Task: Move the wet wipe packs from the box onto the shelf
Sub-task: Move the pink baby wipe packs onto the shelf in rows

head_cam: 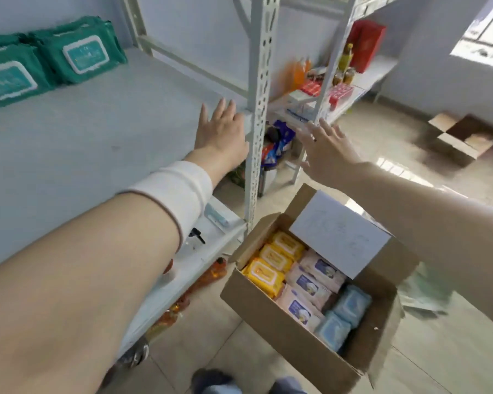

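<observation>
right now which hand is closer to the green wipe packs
Left. The left hand is over the shelf, right of the green packs; the right hand is beyond the post.

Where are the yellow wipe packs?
In the head view, the yellow packs lie in the cardboard box on the floor, lower middle, along its left wall beside the pink packs.

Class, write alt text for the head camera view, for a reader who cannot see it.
Both hands are open and empty: the left hand reaches over the shelf, the right hand hangs near an open cardboard box. It holds yellow, pink and blue wipe packs; green packs lie on the shelf.
</observation>
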`<state>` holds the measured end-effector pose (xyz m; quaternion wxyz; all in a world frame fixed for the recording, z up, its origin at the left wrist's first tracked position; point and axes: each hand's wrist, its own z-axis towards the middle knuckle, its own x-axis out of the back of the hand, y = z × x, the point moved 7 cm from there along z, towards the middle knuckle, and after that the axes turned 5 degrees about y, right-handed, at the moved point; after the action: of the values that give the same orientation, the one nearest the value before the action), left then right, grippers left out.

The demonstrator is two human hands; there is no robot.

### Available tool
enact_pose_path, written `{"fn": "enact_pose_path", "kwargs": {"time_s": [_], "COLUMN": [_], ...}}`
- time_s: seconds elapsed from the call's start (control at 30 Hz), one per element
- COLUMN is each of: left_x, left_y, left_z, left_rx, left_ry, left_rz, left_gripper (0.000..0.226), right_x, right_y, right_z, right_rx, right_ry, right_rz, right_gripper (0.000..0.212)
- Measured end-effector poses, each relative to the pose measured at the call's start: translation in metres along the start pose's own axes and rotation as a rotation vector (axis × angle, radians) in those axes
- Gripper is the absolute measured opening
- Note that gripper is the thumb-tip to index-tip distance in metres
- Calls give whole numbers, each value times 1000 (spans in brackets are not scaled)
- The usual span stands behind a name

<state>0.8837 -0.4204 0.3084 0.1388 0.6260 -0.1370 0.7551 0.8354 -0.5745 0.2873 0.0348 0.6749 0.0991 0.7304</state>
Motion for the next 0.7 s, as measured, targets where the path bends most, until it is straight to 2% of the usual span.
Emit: {"fn": "enact_pose_path", "kwargs": {"time_s": [0.17, 0.3, 0.43, 0.57, 0.7], "left_x": [-80, -162, -246, -333, -423], "left_y": [115, 159, 179, 195, 219], "left_z": [-18, -49, -82, -120, -132], "left_rx": [-109, -169, -183, -178, -108], "left_ry": [-156, -320, -515, -734, -872], "left_rz": [-6, 4, -10, -84, -191], "left_gripper": [57, 58, 59, 59, 62], "right_x": [-103, -187, -264, -342, -430], "right_y": [93, 117, 110, 76, 28], "right_z": [-98, -160, -208, -248, -287], "right_rx": [-171, -235, -330, -520, -707], "right_ry": [-255, -431, -570, -713, -862], "right_rz": [-9, 24, 156, 394, 683], "right_gripper": [65, 67, 63, 63, 76]}}
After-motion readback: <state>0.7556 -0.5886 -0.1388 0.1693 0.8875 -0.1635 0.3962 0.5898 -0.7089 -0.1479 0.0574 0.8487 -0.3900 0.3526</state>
